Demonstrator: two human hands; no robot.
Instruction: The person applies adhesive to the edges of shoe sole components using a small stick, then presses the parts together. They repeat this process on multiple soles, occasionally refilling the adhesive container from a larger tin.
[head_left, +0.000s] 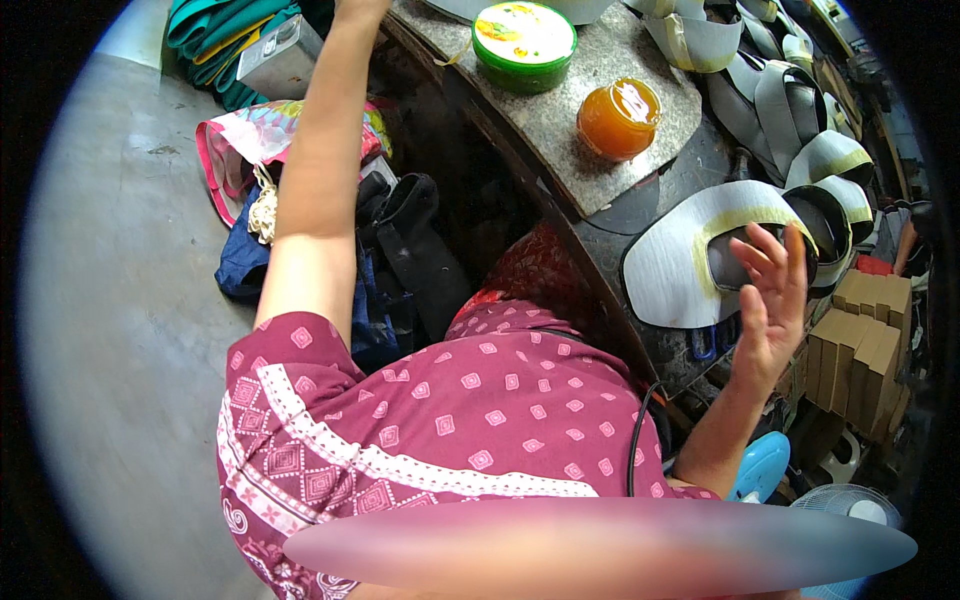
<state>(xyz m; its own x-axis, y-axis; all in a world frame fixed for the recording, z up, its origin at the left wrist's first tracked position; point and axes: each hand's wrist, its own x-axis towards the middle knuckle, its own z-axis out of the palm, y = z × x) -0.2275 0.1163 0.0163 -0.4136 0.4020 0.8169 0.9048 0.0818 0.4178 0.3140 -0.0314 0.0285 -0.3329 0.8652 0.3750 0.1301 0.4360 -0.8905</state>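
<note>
My left arm reaches up to the top edge, where only the base of my left hand (362, 6) shows; its fingers are cut off. My right hand (770, 305) is raised at the right, open, fingers apart and slightly curled, with nothing in it. Behind its fingers lies a pale grey curved piece (672, 262) with a yellowish border, resembling a shoe upper. On the speckled slab (600, 185) stand a round green tub (525, 78) with a white printed lid and a jar (618, 122) of orange-amber contents.
More pale grey curved pieces (775, 105) are heaped along the table's right side. Brown cardboard boxes (855, 345) and a fan (850, 505) stand beyond my right arm. Bags (410, 240) and a patterned cloth (235, 140) lie under my left arm, near folded green fabric (205, 40).
</note>
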